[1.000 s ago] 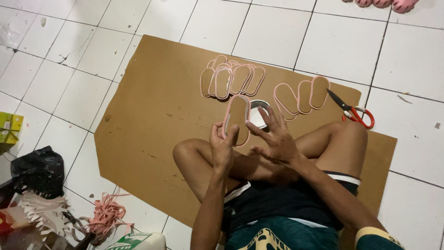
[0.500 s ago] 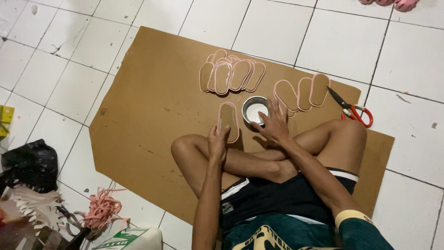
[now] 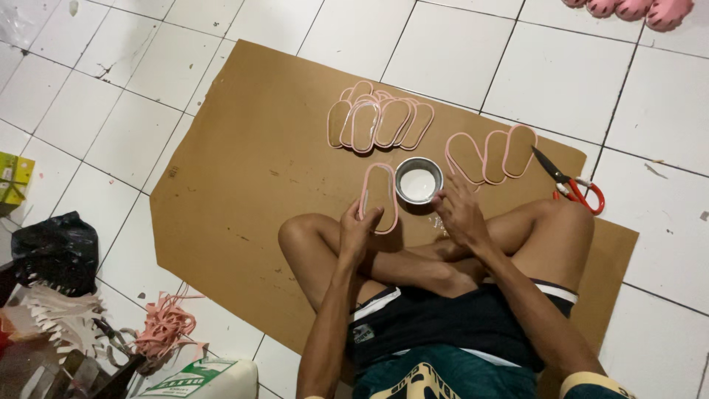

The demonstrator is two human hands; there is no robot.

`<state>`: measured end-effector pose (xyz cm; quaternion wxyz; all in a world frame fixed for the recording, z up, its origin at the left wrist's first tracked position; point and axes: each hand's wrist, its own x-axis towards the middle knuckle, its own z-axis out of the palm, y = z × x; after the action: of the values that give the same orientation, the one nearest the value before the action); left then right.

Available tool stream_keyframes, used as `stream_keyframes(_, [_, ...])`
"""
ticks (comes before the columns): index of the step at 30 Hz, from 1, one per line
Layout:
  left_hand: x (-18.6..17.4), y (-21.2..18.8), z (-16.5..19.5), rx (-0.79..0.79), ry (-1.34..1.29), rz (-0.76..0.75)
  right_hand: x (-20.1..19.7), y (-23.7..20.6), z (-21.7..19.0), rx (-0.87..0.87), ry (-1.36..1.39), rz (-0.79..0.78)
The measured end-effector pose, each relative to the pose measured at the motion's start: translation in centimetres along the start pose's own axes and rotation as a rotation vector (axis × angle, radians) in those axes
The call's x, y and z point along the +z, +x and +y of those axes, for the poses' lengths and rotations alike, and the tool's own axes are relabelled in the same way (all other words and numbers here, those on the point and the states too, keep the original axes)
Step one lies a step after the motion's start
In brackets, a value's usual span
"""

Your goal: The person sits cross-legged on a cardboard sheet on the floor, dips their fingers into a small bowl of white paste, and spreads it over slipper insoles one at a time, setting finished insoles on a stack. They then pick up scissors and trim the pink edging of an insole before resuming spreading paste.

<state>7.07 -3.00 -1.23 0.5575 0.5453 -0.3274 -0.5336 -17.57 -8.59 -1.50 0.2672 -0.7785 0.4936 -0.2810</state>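
Note:
I sit cross-legged on a brown cardboard sheet [image 3: 251,185] laid on a white tiled floor. My left hand [image 3: 360,229] holds a sole-shaped cardboard piece with a pink rim [image 3: 379,196] upright in front of my knee. My right hand [image 3: 458,210] reaches to the edge of a small round metal tin of white glue [image 3: 419,181], fingers near its rim. A fanned pile of several pink-rimmed soles [image 3: 378,118] lies beyond the tin. Three more soles [image 3: 491,154] lie to its right.
Red-handled scissors [image 3: 572,185] lie at the cardboard's right edge. Pink strip offcuts [image 3: 166,325], a black bag [image 3: 55,251], a white bag [image 3: 203,378] and a yellow-green box [image 3: 15,177] sit at the left. Pink slippers [image 3: 635,9] show at the top right.
The view has drifted slightly. My left hand has lowered the sole piece toward the cardboard beside the tin, and my right hand has shifted to the tin's right edge.

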Motion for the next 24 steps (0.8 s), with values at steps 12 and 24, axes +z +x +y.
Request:
stream_keyframes(12, [2.1, -3.5, 5.0, -0.02, -0.107, -0.105, -2.9, -3.4, -6.5, -0.115, 0.316, -0.246])
stream_keyframes(24, [2.5, -3.8, 6.2, 0.0, -0.113, -0.107, -3.8, -2.2, -7.3, -0.256, 0.23, -0.134])
